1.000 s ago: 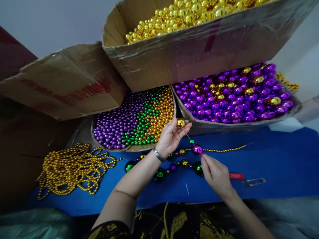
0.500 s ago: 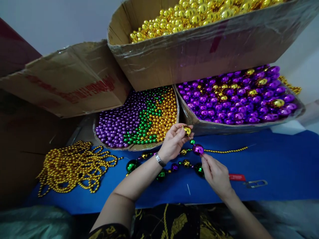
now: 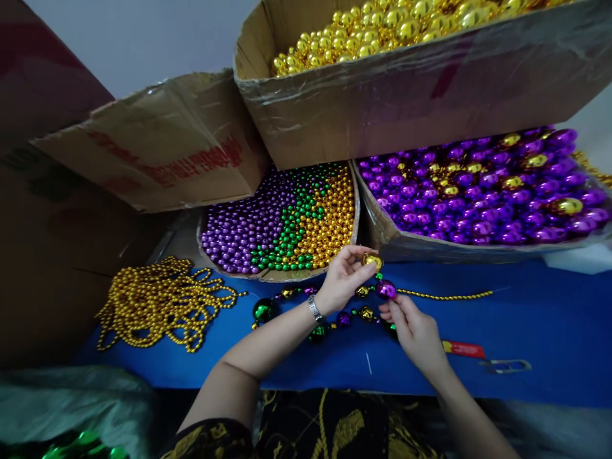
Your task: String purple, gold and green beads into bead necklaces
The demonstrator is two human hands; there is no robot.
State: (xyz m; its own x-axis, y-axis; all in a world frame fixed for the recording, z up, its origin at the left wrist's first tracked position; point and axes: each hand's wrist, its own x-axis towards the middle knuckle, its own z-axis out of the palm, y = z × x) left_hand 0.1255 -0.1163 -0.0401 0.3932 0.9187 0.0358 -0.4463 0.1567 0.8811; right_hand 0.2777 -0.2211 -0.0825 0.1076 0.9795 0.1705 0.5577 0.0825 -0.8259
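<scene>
My left hand (image 3: 347,277), with a silver watch at the wrist, pinches a large shiny gold bead (image 3: 372,262). Just below it on the strand are a small green bead (image 3: 378,276) and a large purple bead (image 3: 385,289). The closed fingertips of my right hand (image 3: 417,333) meet the lower edge of that purple bead. On the blue table, the rest of the bead necklace (image 3: 366,313) lies in a loop under both hands, partly hidden by my left forearm. A large green bead (image 3: 262,310) shows at the loop's left end.
A heap of gold bead strands (image 3: 153,309) lies left; a short gold strand (image 3: 444,294) lies right. Behind stand boxes of mixed small beads (image 3: 287,223), purple beads (image 3: 478,191) and gold beads (image 3: 373,32). A red-handled tool (image 3: 463,349) and a thin white piece (image 3: 368,363) rest in front.
The view has shifted, so most things appear farther right. My left hand still holds the gold bead and my right hand stays at the purple one, with little movement between them.
</scene>
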